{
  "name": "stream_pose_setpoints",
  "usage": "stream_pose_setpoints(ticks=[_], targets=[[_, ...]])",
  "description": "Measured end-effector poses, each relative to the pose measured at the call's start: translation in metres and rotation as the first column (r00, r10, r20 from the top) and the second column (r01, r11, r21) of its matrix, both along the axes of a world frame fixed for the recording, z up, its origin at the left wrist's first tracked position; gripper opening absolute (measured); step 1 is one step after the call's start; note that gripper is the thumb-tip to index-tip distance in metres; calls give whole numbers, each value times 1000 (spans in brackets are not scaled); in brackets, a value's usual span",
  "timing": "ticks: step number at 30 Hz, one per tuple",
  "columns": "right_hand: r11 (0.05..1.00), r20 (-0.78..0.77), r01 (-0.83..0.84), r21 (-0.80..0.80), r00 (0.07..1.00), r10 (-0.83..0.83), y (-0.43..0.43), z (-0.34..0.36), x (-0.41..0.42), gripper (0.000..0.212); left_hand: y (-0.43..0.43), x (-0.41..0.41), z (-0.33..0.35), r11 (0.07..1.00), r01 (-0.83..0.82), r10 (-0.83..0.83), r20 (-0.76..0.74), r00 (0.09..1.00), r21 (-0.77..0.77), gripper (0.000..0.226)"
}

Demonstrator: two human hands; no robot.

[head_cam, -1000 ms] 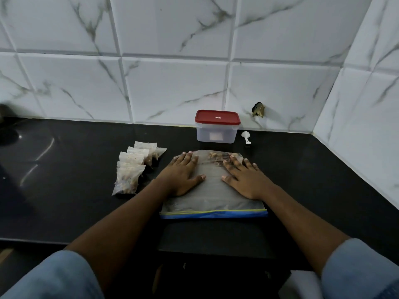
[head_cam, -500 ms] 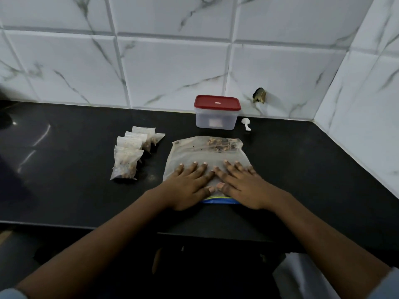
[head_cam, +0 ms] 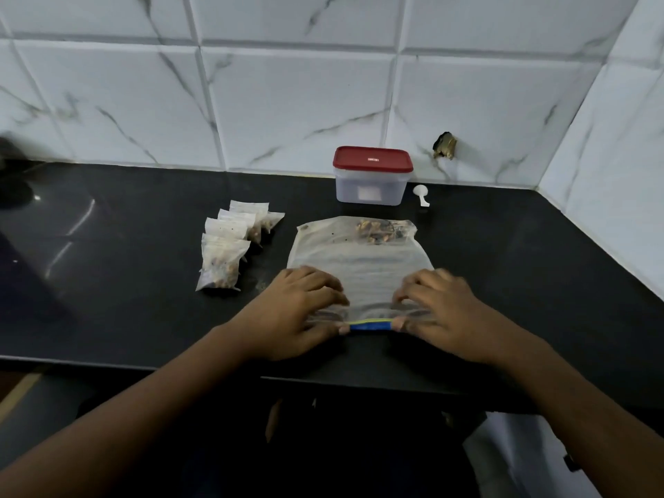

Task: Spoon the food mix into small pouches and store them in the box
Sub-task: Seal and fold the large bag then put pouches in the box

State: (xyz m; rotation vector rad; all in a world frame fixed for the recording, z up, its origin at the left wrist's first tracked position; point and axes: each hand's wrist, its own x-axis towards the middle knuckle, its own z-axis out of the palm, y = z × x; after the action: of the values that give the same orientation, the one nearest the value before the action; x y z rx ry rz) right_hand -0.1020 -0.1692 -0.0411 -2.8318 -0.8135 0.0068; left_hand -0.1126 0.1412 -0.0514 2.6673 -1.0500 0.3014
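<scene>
Pouches point(head_cam: 224, 260) five, box point(head_cam: 372, 177) one, bag point(head_cam: 359, 260) one

The left hand point(head_cam: 298, 310) and right hand point(head_cam: 442, 314) cover the near corners of the large bag point(head_cam: 359, 267), and the right hand's fingers point(head_cam: 413, 287) are blurred. Behind the bag, we cannot read the small mark on the lid of the box point(head_cam: 372, 188). Left of the bag, the front pouches point(head_cam: 222, 260) hide the rear ones; farther left, the picture's edge cuts off a dark shape point(head_cam: 10, 177).
</scene>
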Motion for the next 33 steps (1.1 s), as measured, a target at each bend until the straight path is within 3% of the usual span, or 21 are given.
stream_pose_setpoints(ticks=[3,6,11,15,16,19,23,28,33], targets=[[990,-57,-137,34,989,138,5,2,-5,26,-11,-4,4,995,62,-64,28,998,76,23],[982,-91,-145,119,984,156,8,4,-1,8,-16,3,5,999,32,-29,-84,996,41,19],[991,20,-128,41,992,127,16,1,-2,5,-20,8,-1,998,-40,30,-174,984,-57,14],[994,93,-82,-69,992,89,21,-3,-4,28,-16,11,-1,987,-52,20,-201,979,-155,6],[993,121,-84,-77,988,93,22,-4,-3,26,-16,9,-1,987,-45,13,-206,979,-154,6],[994,178,-51,-99,982,68,26,-7,0,21,-17,5,-1,994,-53,36,-173,984,-96,33],[998,60,-52,32,997,50,28,-1,7,2,-20,9,3,994,-97,92,-84,992,-59,13],[997,190,-74,13,979,70,25,-10,7,12,-27,14,6,993,-114,113,-22,993,-19,16],[996,153,-86,-21,984,88,25,-6,7,19,-26,12,-1,989,-146,145,45,988,19,30]])
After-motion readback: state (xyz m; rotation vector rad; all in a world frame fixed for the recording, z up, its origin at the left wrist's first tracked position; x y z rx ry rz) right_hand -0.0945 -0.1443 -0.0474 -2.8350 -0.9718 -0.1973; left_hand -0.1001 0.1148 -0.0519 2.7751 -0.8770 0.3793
